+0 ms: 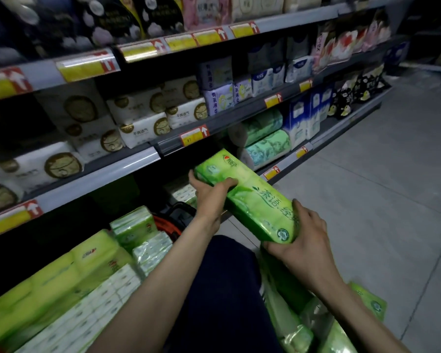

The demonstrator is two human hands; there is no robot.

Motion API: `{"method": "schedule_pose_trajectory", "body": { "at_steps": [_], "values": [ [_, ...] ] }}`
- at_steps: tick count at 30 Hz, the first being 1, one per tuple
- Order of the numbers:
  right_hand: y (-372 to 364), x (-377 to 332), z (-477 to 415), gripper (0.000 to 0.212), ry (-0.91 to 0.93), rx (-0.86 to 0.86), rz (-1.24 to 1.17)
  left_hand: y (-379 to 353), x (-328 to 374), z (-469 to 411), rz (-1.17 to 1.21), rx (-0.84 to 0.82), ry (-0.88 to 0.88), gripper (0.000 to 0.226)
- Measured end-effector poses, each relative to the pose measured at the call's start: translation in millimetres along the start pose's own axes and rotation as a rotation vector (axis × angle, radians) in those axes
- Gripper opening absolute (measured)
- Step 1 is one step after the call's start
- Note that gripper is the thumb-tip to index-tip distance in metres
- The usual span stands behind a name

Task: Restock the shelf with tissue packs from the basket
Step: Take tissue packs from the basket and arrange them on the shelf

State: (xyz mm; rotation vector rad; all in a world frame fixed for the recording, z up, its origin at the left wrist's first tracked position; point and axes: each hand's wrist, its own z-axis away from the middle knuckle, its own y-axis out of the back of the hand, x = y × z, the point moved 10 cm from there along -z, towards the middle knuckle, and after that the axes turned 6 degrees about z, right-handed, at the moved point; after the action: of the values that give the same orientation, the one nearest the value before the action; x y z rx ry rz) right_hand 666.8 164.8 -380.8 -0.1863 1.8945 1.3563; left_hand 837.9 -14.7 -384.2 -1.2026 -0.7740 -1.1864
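Note:
I hold a long green tissue pack (250,197) in the air in front of the bottom shelf (69,253). My left hand (209,197) grips its far end, fingers curled over the top. My right hand (301,240) grips its near end from below and the side. More green packs (293,324) lie heaped at the lower right, under my right forearm; the basket itself is hard to make out there. Green and white tissue packs (92,253) sit on the bottom shelf at the left.
Shelves of white, purple and blue tissue packs (143,118) rise above, with yellow price tags (194,136) on the rails. Green toilet rolls (265,138) fill the lower shelf further right. An orange and black object (168,222) lies behind my left wrist. Grey floor tiles (379,187) spread right.

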Motion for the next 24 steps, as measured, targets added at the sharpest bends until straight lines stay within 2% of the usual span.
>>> {"method": "schedule_pose_trajectory", "body": {
  "at_steps": [2, 5, 9, 12, 15, 18, 21, 24],
  "values": [
    [-4.8, -40.5, 1.4, 0.118, 0.073, -0.004, -0.022, 18.9, 9.5, 24.2, 0.226, -0.009, 0.058, 0.097],
    [-20.3, -103.6, 9.1, 0.119, 0.192, -0.018, -0.033, 46.1, 20.5, 64.8, 0.291, -0.078, 0.098, 0.065],
    [-59.3, -183.1, 37.7, 0.117, 0.328, -0.115, -0.033, 125.3, 36.1, 106.4, 0.304, -0.042, 0.066, 0.063],
    [-101.6, -237.4, 78.1, 0.101, 0.481, -0.306, -0.083, 217.2, 46.8, 135.5, 0.277, 0.093, 0.058, 0.071],
    [-146.2, -275.9, 115.6, 0.077, 0.546, -0.520, -0.215, 300.9, 58.6, 175.5, 0.273, 0.213, 0.030, 0.062],
    [-195.6, -303.8, 150.5, 0.066, 0.475, -0.808, -0.300, 362.3, 58.0, 213.2, 0.307, 0.291, 0.043, 0.068],
    [-232.0, -327.4, 195.1, 0.042, 0.386, -1.074, -0.312, 399.0, 52.2, 239.1, 0.392, 0.301, 0.053, 0.074],
    [-248.8, -352.1, 227.1, 0.016, 0.390, -1.171, -0.302, 423.8, 46.5, 260.9, 0.470, 0.335, 0.085, 0.051]
  ]
}}
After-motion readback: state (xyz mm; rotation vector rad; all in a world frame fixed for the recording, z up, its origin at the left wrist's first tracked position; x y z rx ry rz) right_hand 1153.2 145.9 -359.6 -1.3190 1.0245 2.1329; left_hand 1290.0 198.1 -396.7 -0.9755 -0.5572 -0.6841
